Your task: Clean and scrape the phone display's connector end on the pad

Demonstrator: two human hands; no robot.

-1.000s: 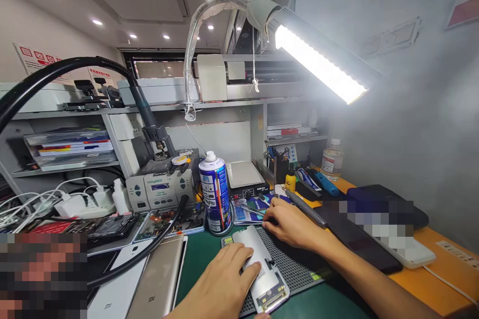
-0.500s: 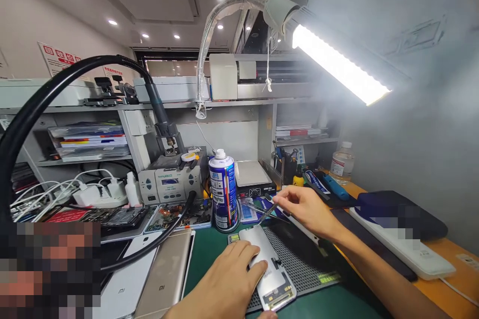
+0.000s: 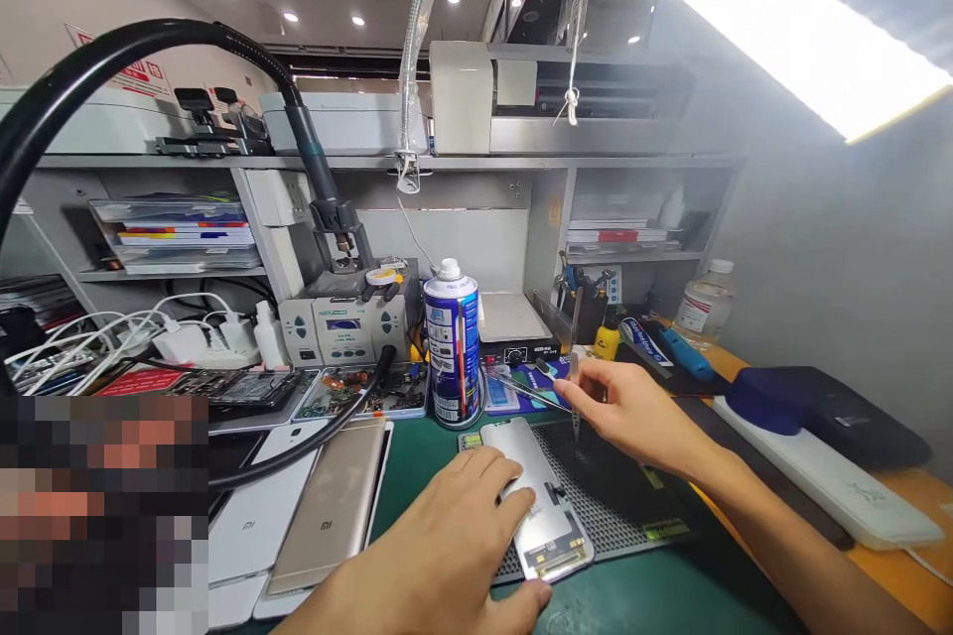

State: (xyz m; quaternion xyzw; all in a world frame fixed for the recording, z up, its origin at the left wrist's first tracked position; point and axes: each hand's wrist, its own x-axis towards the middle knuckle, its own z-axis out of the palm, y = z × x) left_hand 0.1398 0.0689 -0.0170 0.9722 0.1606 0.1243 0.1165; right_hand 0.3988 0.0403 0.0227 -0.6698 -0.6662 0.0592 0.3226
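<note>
A silver-backed phone screen (image 3: 537, 476) lies on a dark perforated mat (image 3: 625, 541), its flex cable and connector strip toward me. My left hand (image 3: 462, 516) steadies it, fingers over its left edge and thumb near the bottom end. To the right, my right hand (image 3: 621, 407) pinches a pair of metal tweezers (image 3: 576, 422) held nearly upright. Their tips point down over the black part of the mat, apart from the screen. Behind the screen stands a blue spray can (image 3: 451, 347).
Gold (image 3: 332, 506) and white phones (image 3: 260, 516) lie at left under a black hose (image 3: 313, 451). A soldering station (image 3: 346, 332) and a parts tray (image 3: 409, 407) stand behind. A white power strip (image 3: 826, 476) is at right. Blurred pixels cover the lower left corner.
The tweezers have moved right, away from the screen's top end, and turned from slanted to nearly upright. My left hand stays on the screen. The view has tilted down.
</note>
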